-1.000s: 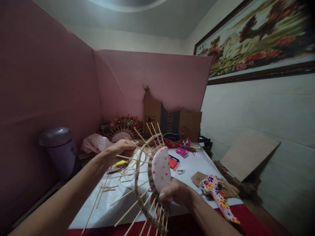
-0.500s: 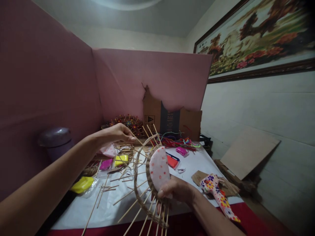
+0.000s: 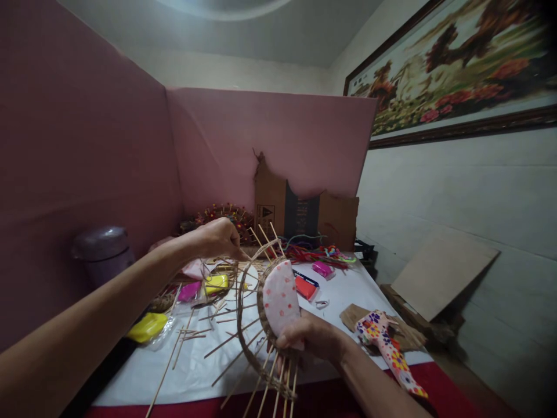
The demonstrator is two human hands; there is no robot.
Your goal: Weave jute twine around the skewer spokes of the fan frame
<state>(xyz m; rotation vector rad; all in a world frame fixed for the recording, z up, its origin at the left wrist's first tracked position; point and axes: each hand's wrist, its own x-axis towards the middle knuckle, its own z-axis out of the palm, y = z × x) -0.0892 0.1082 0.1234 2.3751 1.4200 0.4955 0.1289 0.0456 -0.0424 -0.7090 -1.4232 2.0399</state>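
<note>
My right hand (image 3: 307,339) grips a half-round woven piece from its lower right, thumb on the front. The piece has a white dotted cloth face (image 3: 281,296), a brown twine edge and thin wooden sticks (image 3: 238,337) fanning outward. A twine ring (image 3: 239,313) runs across the sticks, apart from the inner edge. At the upper left of this ring my left hand (image 3: 221,237) is closed, its fingertips pinched around a stick where it meets the twine. The fingers partly hide that stick.
Loose sticks (image 3: 174,342) and yellow packets (image 3: 148,328) lie on the white-covered table at left. A red packet (image 3: 307,287), coloured pipe cleaners (image 3: 304,249) and cardboard (image 3: 339,220) are behind. A flowered cloth shape (image 3: 391,351) rests at right.
My left hand has moved slightly down and right along the stick, bringing its fingertips to the twine ring. The piece has tilted a little; my right hand keeps its hold.
</note>
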